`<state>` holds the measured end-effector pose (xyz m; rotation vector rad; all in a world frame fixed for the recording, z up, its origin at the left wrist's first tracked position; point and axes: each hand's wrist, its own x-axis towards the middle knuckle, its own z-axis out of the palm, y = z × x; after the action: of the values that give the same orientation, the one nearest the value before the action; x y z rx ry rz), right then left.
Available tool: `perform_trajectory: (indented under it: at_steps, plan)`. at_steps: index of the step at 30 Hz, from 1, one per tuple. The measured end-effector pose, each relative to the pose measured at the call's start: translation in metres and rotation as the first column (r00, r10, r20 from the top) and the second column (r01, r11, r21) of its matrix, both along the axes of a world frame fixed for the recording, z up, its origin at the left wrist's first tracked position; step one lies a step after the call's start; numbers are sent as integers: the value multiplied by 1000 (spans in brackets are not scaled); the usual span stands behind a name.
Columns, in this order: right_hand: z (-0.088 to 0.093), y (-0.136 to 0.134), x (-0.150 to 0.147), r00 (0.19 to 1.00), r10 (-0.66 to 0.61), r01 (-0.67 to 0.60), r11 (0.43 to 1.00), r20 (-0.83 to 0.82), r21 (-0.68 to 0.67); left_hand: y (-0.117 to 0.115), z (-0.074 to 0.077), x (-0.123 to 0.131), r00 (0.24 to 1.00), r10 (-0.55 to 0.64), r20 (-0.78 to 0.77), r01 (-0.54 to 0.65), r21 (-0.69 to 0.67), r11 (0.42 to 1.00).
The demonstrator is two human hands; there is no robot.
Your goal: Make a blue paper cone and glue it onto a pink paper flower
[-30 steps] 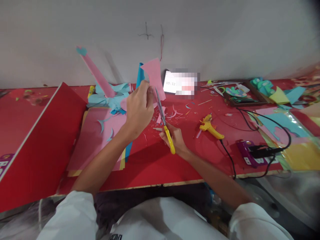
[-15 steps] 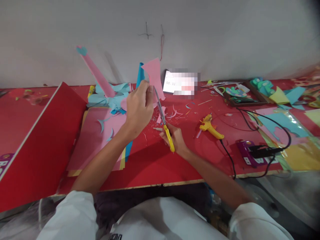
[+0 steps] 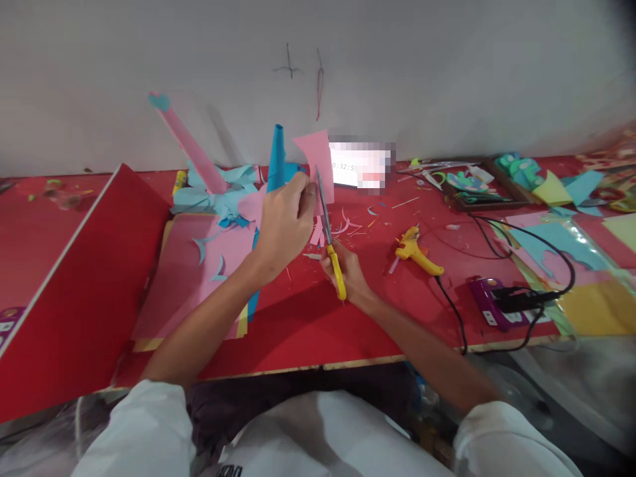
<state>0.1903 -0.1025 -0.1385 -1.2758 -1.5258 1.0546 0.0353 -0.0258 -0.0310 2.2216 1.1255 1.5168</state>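
Note:
Pinched in my left hand (image 3: 288, 215) is a piece of pink paper (image 3: 318, 156) with a curved left edge, held up above the table. My right hand (image 3: 348, 270) is closed round the yellow handles of a pair of scissors (image 3: 328, 225). The scissor blades point up and lie against the pink paper; whether they are parted there I cannot tell. Thin pink offcuts (image 3: 345, 225) are scattered below the paper. Behind my left hand stands a rolled blue paper cone (image 3: 277, 156), its lower part hidden.
Stacked pink and yellow sheets (image 3: 169, 285) lie left, beside an upright red board (image 3: 89, 285). A pink paper tube (image 3: 191, 146) rises from blue paper pieces. A yellow glue gun (image 3: 417, 252), purple power strip (image 3: 497, 305), phone (image 3: 352, 173) and brown tray (image 3: 519, 195) are to the right.
My left hand has moved slightly right and down with the pink paper, which has turned and now covers part of the phone. The scissors sit further up against it.

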Motion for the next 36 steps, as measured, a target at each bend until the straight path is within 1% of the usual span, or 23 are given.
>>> perform_trajectory:
  at_steps: [5,13,19,28,36]
  plan:
    - [6,-3,1,998,-43,42,999,-44,-15,1,1,-1,1000,-4,-5,4,-13,1000]
    - [7,-4,1,996,-82,82,997,21,-11,-2,3,-1,999,-17,-36,17,-16,1000]
    - [9,-4,0,994,-104,104,994,22,-18,-3,6,-1,998,16,-67,-19,-35,999]
    - [7,-6,-1,998,-64,65,997,15,-36,5,11,-5,994,41,99,-45,41,998]
    - [4,-7,-2,999,-20,19,1000,-32,-23,4,10,-3,990,28,141,-37,60,998]
